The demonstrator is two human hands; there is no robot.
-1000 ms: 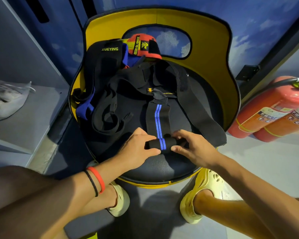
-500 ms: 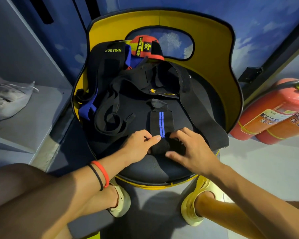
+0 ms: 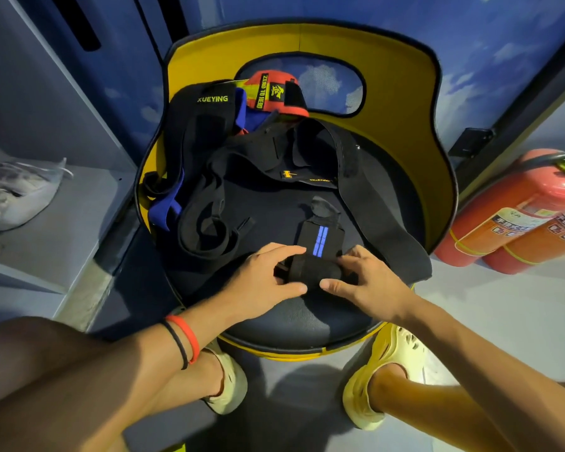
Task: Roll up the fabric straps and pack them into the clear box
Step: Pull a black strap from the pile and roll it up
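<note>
A black strap with a blue stripe (image 3: 320, 238) lies on the black seat of a yellow chair (image 3: 307, 321). Its near end is wound into a thick roll (image 3: 313, 270). My left hand (image 3: 268, 282) grips the roll's left end, thumb in front and fingers over the top. My right hand (image 3: 369, 282) grips the right end the same way. Only a short flat length with a loose tab remains beyond the roll. More black straps (image 3: 206, 230) lie tangled at the left, and a red roll (image 3: 274, 93) sits at the back. No clear box is in view.
The chair's yellow backrest (image 3: 388, 102) curves round the pile. Two red fire extinguishers (image 3: 516, 216) lie on the floor at the right. A grey shelf (image 3: 62, 223) with a clear bag (image 3: 17, 194) is at the left. My feet in yellow clogs (image 3: 388, 363) stand under the seat edge.
The roll has grown thicker and travelled away from me up the strap. The flat striped length has shortened. Both hands moved forward with the roll.
</note>
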